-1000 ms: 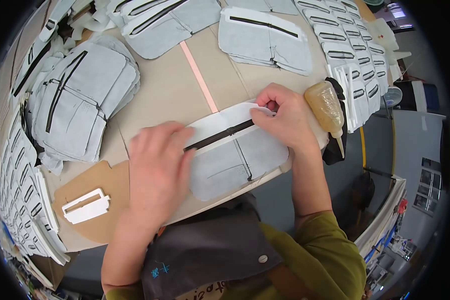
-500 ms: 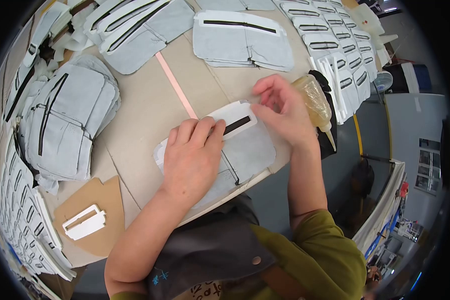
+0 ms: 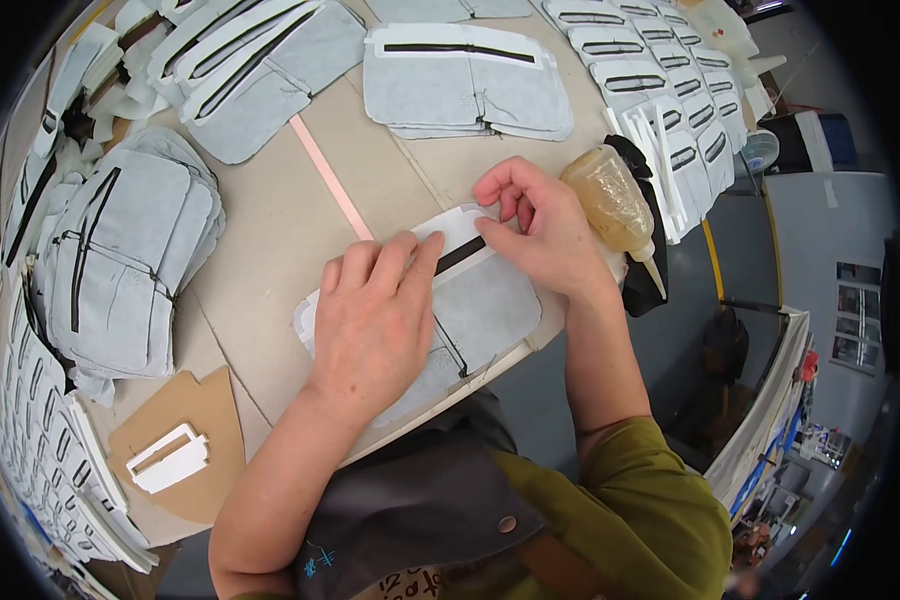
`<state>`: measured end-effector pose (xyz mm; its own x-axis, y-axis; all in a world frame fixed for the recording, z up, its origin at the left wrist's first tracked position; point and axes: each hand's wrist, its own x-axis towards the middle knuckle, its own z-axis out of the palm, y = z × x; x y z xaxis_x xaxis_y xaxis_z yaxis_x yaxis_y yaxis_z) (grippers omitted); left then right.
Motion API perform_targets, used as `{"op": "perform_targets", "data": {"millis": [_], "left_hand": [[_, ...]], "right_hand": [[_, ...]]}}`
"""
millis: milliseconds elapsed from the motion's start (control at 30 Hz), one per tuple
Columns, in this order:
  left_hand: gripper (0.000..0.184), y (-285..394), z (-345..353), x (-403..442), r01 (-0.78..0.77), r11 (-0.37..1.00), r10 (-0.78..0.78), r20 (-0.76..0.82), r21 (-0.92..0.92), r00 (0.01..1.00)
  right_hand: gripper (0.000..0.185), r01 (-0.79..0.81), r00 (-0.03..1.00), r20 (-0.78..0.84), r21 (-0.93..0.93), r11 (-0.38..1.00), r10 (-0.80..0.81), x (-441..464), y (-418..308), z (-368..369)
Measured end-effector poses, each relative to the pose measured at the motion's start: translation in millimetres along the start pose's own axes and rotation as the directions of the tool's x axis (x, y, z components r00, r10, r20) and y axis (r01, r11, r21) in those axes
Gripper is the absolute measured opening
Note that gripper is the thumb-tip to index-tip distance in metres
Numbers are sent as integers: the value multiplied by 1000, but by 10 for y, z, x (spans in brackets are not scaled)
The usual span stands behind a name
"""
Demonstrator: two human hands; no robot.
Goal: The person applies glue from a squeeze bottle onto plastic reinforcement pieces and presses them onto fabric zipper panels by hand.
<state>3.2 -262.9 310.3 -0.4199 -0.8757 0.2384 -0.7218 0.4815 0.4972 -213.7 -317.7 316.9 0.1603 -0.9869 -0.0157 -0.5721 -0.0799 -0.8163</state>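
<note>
A light grey fabric panel [image 3: 490, 310] with a white strip and a black slot lies at the table's front edge. My left hand [image 3: 373, 310] rests flat on its left part, fingers slightly spread over the white strip and hiding part of the slot. My right hand [image 3: 538, 225] is at the panel's upper right corner, thumb on the white strip by the slot's end, the other fingers curled and apart from the thumb. Nothing shows between them. A clear bottle of amber liquid [image 3: 608, 200] lies just right of my right hand.
Stacks of grey panels stand at the left [image 3: 120, 260] and at the back [image 3: 465, 85]. Rows of slotted white pieces [image 3: 635, 80] lie at the back right. A brown board [image 3: 205, 490] with a white frame [image 3: 170, 460] on it is at the front left.
My left hand has come down onto the panel and now lies flat. My right hand has lifted off the panel's edge and come back to its corner. The whole view has shifted.
</note>
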Motion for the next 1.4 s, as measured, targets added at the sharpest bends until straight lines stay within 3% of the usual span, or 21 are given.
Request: {"op": "perform_targets", "data": {"millis": [500, 600, 667, 1000, 1100, 1167, 1300, 1367, 1400], "left_hand": [[56, 59, 47, -3, 6, 997, -9, 33, 80, 999], [57, 58, 51, -6, -4, 995, 1, 26, 97, 1000], [57, 54, 44, -14, 1, 994, -4, 29, 109, 1000], [57, 63, 52, -14, -6, 994, 3, 29, 113, 1000], [57, 61, 67, -19, -3, 994, 1, 22, 111, 1000], [58, 65, 73, -18, -2, 994, 0, 17, 109, 1000], [56, 60, 60, -28, 16, 995, -18, 18, 97, 1000], [55, 60, -29, -81, 46, 994, -48, 18, 104, 999], [51, 83, -146, -130, 91, 995, -90, -26, 30, 996]], "right_hand": [[29, -15, 998, 55, 23, 1000, 14, -30, 24, -39], [30, -46, 996, 74, 90, 995, 39, -47, 116, -65], [29, 2, 1000, -25, 383, 924, 9, -44, 194, -26], [28, -4, 997, -76, 246, 969, 24, -224, 109, 78], [27, -60, 998, -10, 218, 974, 63, -226, 89, 43], [27, 17, 1000, 20, 142, 990, -21, -231, 99, 34], [27, 21, 999, 25, 130, 991, -25, -242, 124, 37], [25, 99, 994, -53, 123, 988, -93, -231, 211, 75], [25, 104, 994, -33, 144, 984, -100, -241, 232, 105]]}}
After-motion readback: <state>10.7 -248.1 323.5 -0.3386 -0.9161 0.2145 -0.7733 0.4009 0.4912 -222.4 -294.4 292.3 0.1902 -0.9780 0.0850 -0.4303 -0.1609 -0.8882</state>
